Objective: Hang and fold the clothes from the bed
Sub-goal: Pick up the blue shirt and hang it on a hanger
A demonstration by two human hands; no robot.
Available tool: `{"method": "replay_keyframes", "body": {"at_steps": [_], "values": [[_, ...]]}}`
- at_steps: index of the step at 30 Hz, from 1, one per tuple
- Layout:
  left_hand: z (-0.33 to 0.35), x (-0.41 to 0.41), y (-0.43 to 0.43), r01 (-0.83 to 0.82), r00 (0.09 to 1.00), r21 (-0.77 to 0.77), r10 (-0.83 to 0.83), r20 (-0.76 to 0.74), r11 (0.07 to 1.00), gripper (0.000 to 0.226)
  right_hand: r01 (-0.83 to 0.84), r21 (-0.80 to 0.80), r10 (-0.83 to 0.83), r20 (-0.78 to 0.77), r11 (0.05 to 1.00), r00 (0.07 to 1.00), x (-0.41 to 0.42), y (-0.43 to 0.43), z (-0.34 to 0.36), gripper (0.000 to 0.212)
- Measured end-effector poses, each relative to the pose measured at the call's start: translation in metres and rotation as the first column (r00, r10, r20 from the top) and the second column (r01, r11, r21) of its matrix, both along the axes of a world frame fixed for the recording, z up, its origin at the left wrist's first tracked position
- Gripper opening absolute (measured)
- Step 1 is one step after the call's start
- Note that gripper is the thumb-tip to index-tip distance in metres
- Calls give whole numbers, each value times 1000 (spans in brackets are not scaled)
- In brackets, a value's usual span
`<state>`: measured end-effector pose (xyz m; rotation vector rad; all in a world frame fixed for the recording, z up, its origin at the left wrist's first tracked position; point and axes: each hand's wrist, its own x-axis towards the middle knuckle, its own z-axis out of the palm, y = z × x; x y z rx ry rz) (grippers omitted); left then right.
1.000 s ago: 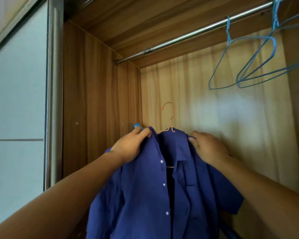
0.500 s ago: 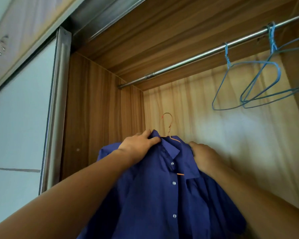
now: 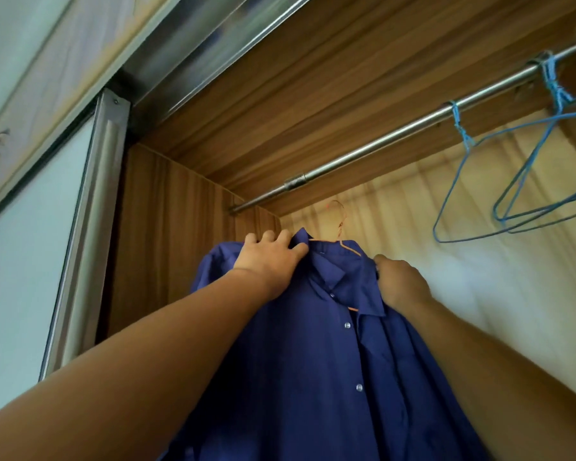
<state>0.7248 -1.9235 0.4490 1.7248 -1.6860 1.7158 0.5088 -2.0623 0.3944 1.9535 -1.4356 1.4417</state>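
Note:
A dark blue button-up shirt [image 3: 313, 361] hangs on a thin orange wire hanger [image 3: 341, 227], held up inside an open wooden wardrobe. My left hand [image 3: 268, 257] grips the shirt's left shoulder beside the collar. My right hand [image 3: 399, 281] grips the right shoulder. The hanger's hook points up, a little below the metal rail [image 3: 379, 144] and apart from it. The shirt's lower part runs out of view at the bottom.
Blue wire hangers [image 3: 512, 181] hang bare on the rail to the right. The wardrobe's left side panel [image 3: 167, 244] stands close to the shirt. A sliding door with a metal frame [image 3: 90, 227] is at the left. The pale back panel [image 3: 479, 294] lies behind.
Both hands have lifted the shirt and hanger upward toward the rail. The view has tilted up, showing more of the wardrobe's top and door track.

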Motion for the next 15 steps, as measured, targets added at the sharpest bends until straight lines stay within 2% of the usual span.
{"method": "replay_keyframes", "body": {"at_steps": [4, 9, 15], "values": [[29, -1, -9, 15, 999, -50, -12, 51, 999, 51, 31, -5, -31, 19, 1000, 999, 6, -15, 28, 6], [48, 2, -21, 5, 998, -93, 1, 68, 996, 49, 30, -8, -30, 44, 1000, 999, 14, -34, 59, 21], [66, 7, -32, -23, 997, -99, 30, 70, 995, 50, 35, 68, -36, 11, 997, 999, 23, -48, 93, 25]]}}
